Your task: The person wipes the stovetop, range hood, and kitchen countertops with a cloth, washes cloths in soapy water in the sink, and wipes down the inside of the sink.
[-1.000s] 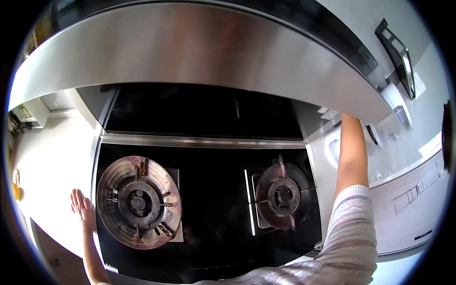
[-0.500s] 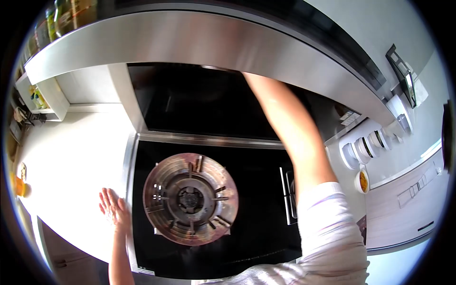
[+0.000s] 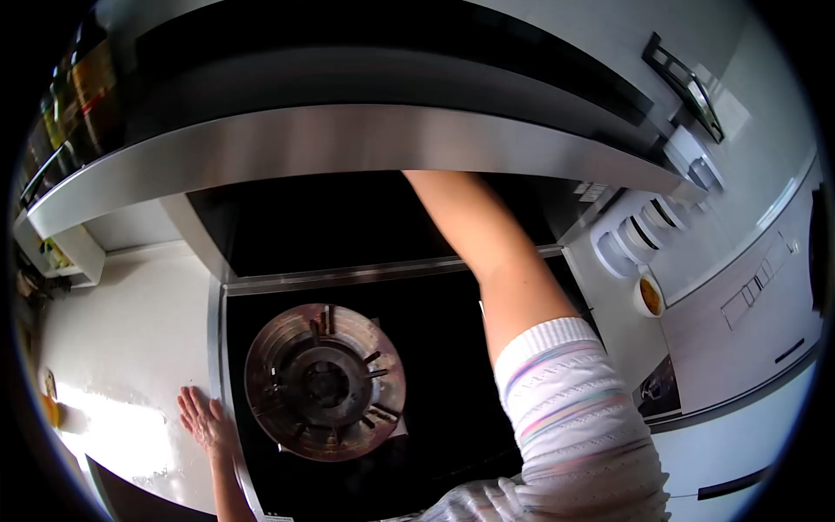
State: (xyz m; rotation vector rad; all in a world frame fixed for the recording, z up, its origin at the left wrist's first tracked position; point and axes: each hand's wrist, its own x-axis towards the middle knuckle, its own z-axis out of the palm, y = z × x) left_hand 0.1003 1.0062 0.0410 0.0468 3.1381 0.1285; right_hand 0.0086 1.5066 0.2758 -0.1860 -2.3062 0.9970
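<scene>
My left hand (image 3: 203, 419) rests flat on the white countertop (image 3: 122, 322), fingers spread, just left of the black cooktop (image 3: 452, 383). Beside it sits a gas burner with a round metal wind ring (image 3: 261, 383), with nothing on its supports. My right arm, in a white striped knit sleeve (image 3: 565, 391), reaches up and forward over the cooktop. Its forearm passes behind the metal front edge of the range hood (image 3: 339, 143), which hides my right hand and whatever it touches.
Bottles (image 3: 91, 83) stand at upper left beside the hood. On the right are stacked white containers (image 3: 642, 235) and a white bowl (image 3: 649, 296) with orange-yellow food. A black rack (image 3: 683, 83) hangs on the right wall.
The view has tilted upward, so the hood sits lower and shows more of its top. My right arm still reaches behind the hood. My left hand stays on the countertop.
</scene>
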